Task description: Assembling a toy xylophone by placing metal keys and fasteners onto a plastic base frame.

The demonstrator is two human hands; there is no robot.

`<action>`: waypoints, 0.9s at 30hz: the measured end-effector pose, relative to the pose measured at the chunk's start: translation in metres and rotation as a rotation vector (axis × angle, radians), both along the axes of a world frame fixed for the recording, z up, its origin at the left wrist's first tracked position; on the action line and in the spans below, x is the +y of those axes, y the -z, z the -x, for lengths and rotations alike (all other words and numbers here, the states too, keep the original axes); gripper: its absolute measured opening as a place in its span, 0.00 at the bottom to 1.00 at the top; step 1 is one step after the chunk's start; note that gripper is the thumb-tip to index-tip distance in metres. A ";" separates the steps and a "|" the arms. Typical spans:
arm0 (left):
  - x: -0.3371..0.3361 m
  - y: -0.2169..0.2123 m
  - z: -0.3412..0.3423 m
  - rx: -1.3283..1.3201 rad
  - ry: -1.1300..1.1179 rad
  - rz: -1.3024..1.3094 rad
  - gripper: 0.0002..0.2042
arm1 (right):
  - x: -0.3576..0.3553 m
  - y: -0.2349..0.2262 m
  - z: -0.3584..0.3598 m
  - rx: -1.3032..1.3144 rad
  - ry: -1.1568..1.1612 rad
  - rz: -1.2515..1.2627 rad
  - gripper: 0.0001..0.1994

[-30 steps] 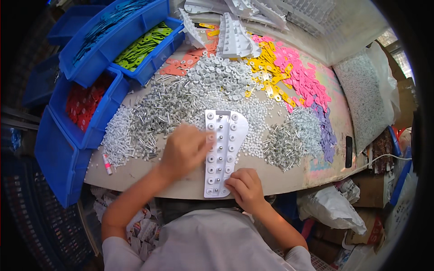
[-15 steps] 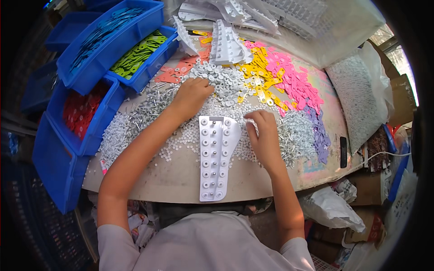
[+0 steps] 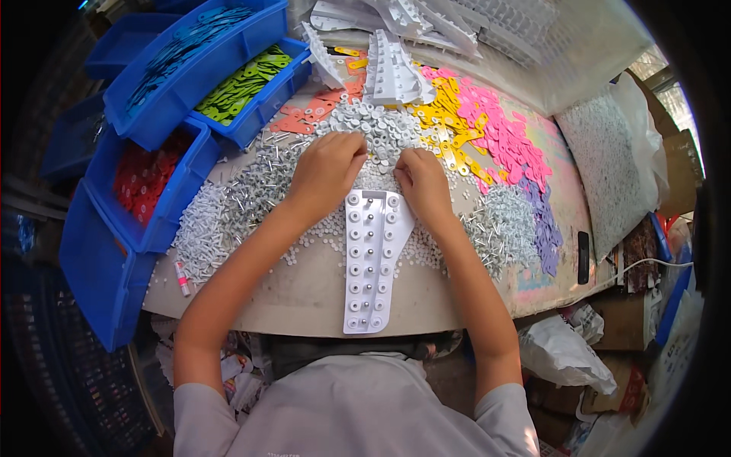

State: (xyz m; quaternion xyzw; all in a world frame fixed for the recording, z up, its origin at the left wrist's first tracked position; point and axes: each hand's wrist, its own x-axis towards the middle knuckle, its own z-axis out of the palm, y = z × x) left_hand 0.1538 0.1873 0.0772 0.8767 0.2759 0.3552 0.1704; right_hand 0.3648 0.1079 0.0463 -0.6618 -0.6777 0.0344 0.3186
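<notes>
Head view, with the white jig as the dial's centre: the table (image 3: 251,305) spreads all round, and at ten o'clock stand blue bins (image 3: 156,80) of blue, green and red pieces. A bag (image 3: 605,171) of pale pellets leans at two. White racks (image 3: 392,72) stand at twelve. Metal pins (image 3: 263,179) lie heaped at ten, pink strips (image 3: 502,129) between one and two, with yellow strips (image 3: 457,141) just beside them.

The jig (image 3: 361,261) lies flat near the table's near edge, its long side running from twelve to six, a column of cups down each side and metal tips down the middle. Just beyond it at twelve sits the ring heap (image 3: 377,126).

The left hand (image 3: 326,171), at eleven, and the right hand (image 3: 424,183), at one, are apart from each other, fingertips at the heap's near side; whether either pinches a ring I cannot tell.

Smaller still, a dark slab (image 3: 583,257) lies at three, a pink-and-white tube (image 3: 181,279) near nine, and tiny white beads (image 3: 324,227) scatter around the jig.
</notes>
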 end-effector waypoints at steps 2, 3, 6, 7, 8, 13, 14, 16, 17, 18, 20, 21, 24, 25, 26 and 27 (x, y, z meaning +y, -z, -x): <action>-0.025 -0.012 0.014 -0.093 0.008 0.202 0.05 | 0.001 0.001 -0.001 0.010 -0.003 0.003 0.07; -0.038 -0.013 0.020 -0.092 0.012 0.208 0.05 | 0.001 0.002 -0.002 -0.009 0.002 0.002 0.07; -0.073 -0.021 0.042 -0.089 0.121 0.223 0.06 | 0.004 0.003 -0.005 -0.025 0.006 -0.007 0.06; -0.085 -0.023 0.048 -0.106 0.152 0.287 0.06 | 0.002 0.003 -0.006 -0.028 0.013 -0.015 0.06; -0.097 -0.024 0.057 -0.118 0.176 0.355 0.05 | -0.002 -0.002 -0.001 -0.022 0.007 -0.007 0.06; -0.145 -0.025 0.090 -0.020 0.195 0.610 0.04 | -0.074 -0.069 0.026 0.407 0.051 0.193 0.07; -0.154 -0.021 0.095 -0.015 0.202 0.626 0.04 | -0.094 -0.072 0.035 0.411 -0.011 0.175 0.07; -0.170 -0.010 0.098 -0.039 0.210 0.632 0.04 | -0.134 -0.076 0.049 0.408 -0.121 0.213 0.07; -0.177 -0.006 0.098 -0.041 0.217 0.637 0.04 | -0.152 -0.077 0.053 0.402 -0.168 0.269 0.07; -0.183 -0.005 0.098 -0.030 0.216 0.640 0.04 | -0.166 -0.077 0.059 0.403 -0.163 0.271 0.07; -0.192 -0.002 0.097 -0.012 0.195 0.624 0.05 | -0.187 -0.071 0.072 0.492 -0.193 0.409 0.06; -0.196 0.001 0.096 -0.012 0.198 0.626 0.05 | -0.195 -0.068 0.076 0.492 -0.189 0.411 0.06; -0.202 0.007 0.093 -0.020 0.140 0.572 0.05 | -0.207 -0.054 0.087 0.533 -0.111 0.433 0.05; -0.203 0.006 0.093 -0.015 0.130 0.531 0.05 | -0.208 -0.053 0.089 0.534 -0.110 0.432 0.05; -0.204 0.006 0.093 -0.010 0.119 0.489 0.05 | -0.208 -0.052 0.091 0.516 -0.107 0.410 0.05; -0.204 0.005 0.093 -0.009 0.120 0.488 0.05 | -0.208 -0.052 0.092 0.497 -0.104 0.388 0.05</action>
